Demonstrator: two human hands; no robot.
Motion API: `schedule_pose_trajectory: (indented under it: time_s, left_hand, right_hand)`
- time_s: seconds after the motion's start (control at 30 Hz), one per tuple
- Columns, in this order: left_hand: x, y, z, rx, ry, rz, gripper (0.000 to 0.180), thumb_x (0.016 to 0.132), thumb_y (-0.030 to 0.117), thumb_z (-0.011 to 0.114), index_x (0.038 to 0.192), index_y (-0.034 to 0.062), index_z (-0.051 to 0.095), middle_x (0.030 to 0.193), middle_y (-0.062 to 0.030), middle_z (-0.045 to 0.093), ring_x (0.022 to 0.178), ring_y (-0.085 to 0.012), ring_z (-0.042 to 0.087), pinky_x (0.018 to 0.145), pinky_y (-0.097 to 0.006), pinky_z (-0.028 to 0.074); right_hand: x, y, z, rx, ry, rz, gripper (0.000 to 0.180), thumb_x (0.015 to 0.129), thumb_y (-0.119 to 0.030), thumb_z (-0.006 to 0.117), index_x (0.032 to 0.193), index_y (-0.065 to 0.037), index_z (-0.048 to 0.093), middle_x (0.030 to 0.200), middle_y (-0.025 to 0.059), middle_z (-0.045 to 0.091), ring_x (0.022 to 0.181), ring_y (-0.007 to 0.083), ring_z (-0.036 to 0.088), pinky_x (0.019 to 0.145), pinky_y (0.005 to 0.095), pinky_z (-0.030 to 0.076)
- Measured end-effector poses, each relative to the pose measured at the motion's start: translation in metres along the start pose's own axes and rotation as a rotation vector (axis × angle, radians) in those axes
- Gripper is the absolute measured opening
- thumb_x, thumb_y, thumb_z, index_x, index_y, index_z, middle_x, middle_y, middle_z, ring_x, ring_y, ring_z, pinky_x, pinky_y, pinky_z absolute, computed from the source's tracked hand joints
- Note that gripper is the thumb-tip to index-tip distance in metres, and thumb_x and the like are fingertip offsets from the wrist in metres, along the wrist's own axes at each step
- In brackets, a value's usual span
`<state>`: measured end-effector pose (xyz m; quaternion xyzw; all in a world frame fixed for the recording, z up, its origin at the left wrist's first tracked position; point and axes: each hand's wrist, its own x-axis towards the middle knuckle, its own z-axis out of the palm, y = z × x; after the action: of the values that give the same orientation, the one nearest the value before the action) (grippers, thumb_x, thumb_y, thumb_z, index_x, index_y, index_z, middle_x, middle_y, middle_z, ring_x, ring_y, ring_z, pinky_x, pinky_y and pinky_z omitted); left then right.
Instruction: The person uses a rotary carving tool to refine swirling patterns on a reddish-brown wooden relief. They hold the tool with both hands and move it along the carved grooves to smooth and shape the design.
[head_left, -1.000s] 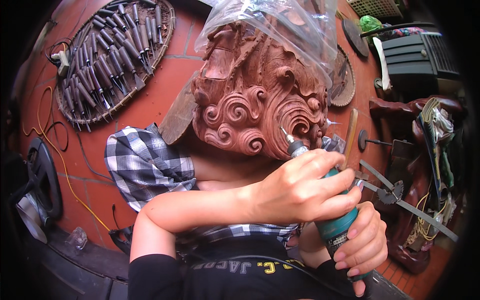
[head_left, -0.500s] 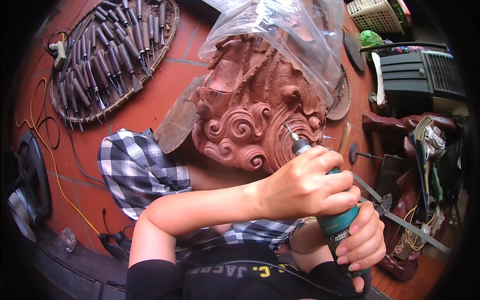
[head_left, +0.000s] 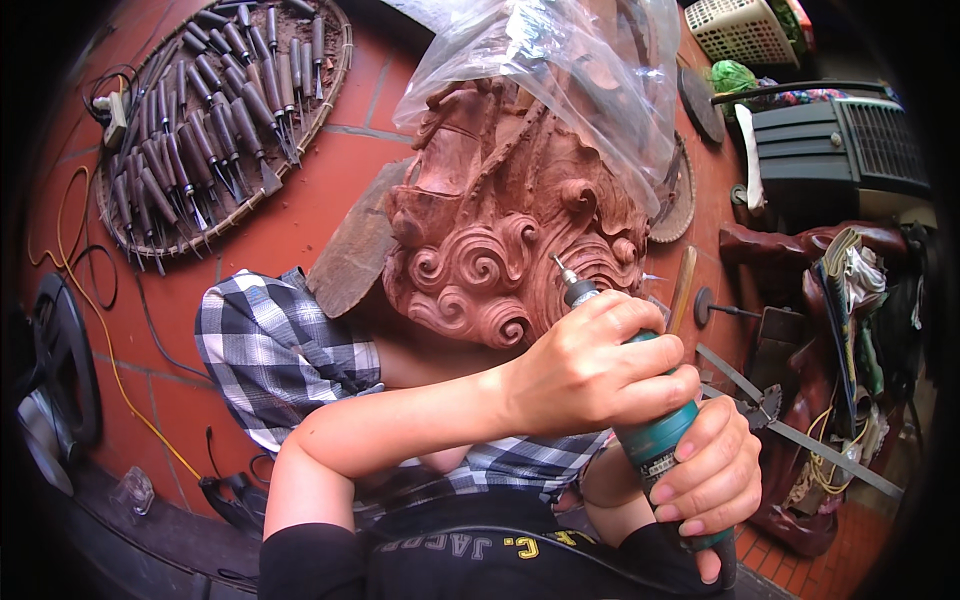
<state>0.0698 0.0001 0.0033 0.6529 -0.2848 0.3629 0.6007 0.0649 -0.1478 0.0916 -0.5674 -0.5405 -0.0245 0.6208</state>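
A teal and black die grinder (head_left: 655, 438) is held at a slant, its thin metal bit pointing away from me. My left hand (head_left: 605, 362) is closed around its front part, just behind the collet. Lower down, my right hand (head_left: 712, 468) wraps the rear of the body. The bit's tip lies over the swirling grooves of a reddish-brown wood carving (head_left: 470, 200) with scrolls and curls; whether it touches the wood I cannot tell. Clear plastic sheeting (head_left: 560, 75) drapes over the carving's far side.
On the left, a round woven tray (head_left: 335, 95) bears many dark-handled chisels. A flat wooden board (head_left: 355, 245) leans beside the carving. A yellow cord (head_left: 118, 370) runs across the red tile floor. At right are a metal caliper-like tool (head_left: 830, 455), dark red wood pieces (head_left: 765, 240) and a white basket (head_left: 735, 30).
Both hands and the grinder have shifted slightly left, and the bit's tip has moved left over the carved grooves. Both grips stay the same.
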Motion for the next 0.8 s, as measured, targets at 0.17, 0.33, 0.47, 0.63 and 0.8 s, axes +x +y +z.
schedule_pose_trajectory:
  time_s: [0.17, 0.33, 0.47, 0.63, 0.8]
  left_hand:
    - [0.003, -0.009, 0.008, -0.027, 0.036, 0.01, 0.023, 0.074, 0.019, 0.071, 0.096, 0.0131, 0.07, 0.094, -0.0017, 0.066, 0.089, -0.0238, 0.066, 0.073, -0.036, 0.054]
    - [0.007, -0.018, 0.012, -0.054, 0.071, 0.04, 0.021, 0.074, 0.02, 0.07, 0.094, 0.0131, 0.07, 0.093, -0.0021, 0.066, 0.087, -0.0237, 0.065, 0.071, -0.036, 0.053]
    - [0.0, -0.021, 0.007, -0.052, 0.076, 0.031, 0.024, 0.073, 0.02, 0.07, 0.095, 0.0123, 0.07, 0.094, -0.0033, 0.067, 0.086, -0.0247, 0.065, 0.07, -0.036, 0.053]
    - [-0.002, -0.025, 0.007, -0.053, 0.081, 0.013, 0.024, 0.072, 0.02, 0.07, 0.095, 0.012, 0.071, 0.094, -0.0038, 0.067, 0.086, -0.0251, 0.065, 0.069, -0.036, 0.054]
    - [-0.002, -0.025, 0.008, -0.055, 0.087, -0.006, 0.024, 0.072, 0.02, 0.07, 0.095, 0.0121, 0.071, 0.094, -0.0036, 0.066, 0.086, -0.0249, 0.065, 0.069, -0.036, 0.054]
  right_hand:
    - [0.0, 0.002, -0.007, -0.019, -0.019, 0.013, 0.042, 0.089, -0.059, 0.075, 0.087, -0.017, 0.068, 0.076, -0.0041, 0.073, 0.07, 0.0103, 0.07, 0.081, 0.0285, 0.043]
    - [0.003, 0.009, -0.003, -0.056, 0.042, -0.03, 0.037, 0.092, -0.051, 0.073, 0.087, -0.015, 0.068, 0.077, -0.0035, 0.074, 0.07, 0.0108, 0.07, 0.081, 0.0284, 0.045]
    - [0.004, 0.014, 0.004, -0.081, 0.072, -0.035, 0.026, 0.1, -0.034, 0.069, 0.086, -0.011, 0.067, 0.079, -0.0001, 0.076, 0.073, 0.0139, 0.075, 0.078, 0.0288, 0.052]
    - [0.005, 0.018, 0.002, -0.061, 0.057, 0.001, 0.024, 0.1, -0.031, 0.068, 0.086, -0.011, 0.068, 0.079, 0.0004, 0.076, 0.074, 0.0143, 0.075, 0.079, 0.0291, 0.052]
    - [0.005, 0.019, 0.0, -0.057, 0.069, 0.006, 0.022, 0.1, -0.028, 0.068, 0.086, -0.011, 0.068, 0.08, 0.0006, 0.076, 0.075, 0.0144, 0.075, 0.08, 0.0292, 0.052]
